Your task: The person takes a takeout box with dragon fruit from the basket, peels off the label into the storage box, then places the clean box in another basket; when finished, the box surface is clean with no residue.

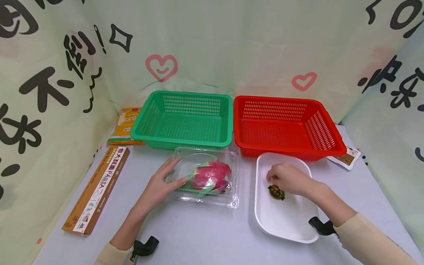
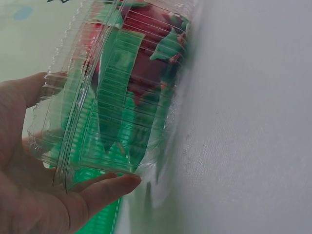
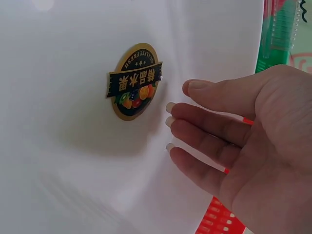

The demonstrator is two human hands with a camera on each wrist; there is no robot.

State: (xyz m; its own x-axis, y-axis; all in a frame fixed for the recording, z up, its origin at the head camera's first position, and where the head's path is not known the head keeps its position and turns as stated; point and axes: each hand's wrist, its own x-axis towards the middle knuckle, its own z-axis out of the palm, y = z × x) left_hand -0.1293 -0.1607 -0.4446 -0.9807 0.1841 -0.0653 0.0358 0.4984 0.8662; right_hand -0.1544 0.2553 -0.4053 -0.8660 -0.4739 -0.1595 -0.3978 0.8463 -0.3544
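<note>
A clear plastic clamshell box (image 1: 205,200) with a pink and green dragon fruit (image 1: 212,176) inside lies on the table. My left hand (image 1: 165,176) holds its left end, thumb and fingers spread around the corner; the wrist view shows the ribbed plastic between them. On the right, a white tray (image 1: 281,224) carries an oval black and gold fruit label (image 1: 276,192) on its floor. My right hand (image 1: 291,178) hovers over the tray just beyond the label. Its fingers (image 3: 204,131) are loosely bent, the tips apart from the label, and nothing is between them.
A green basket (image 1: 185,141) and a red basket (image 1: 281,145) stand side by side at the back. A long brown pasta box (image 1: 96,191) lies at the left, with an orange packet (image 1: 126,125) behind it. A small white packet (image 1: 346,158) pokes out beside the red basket.
</note>
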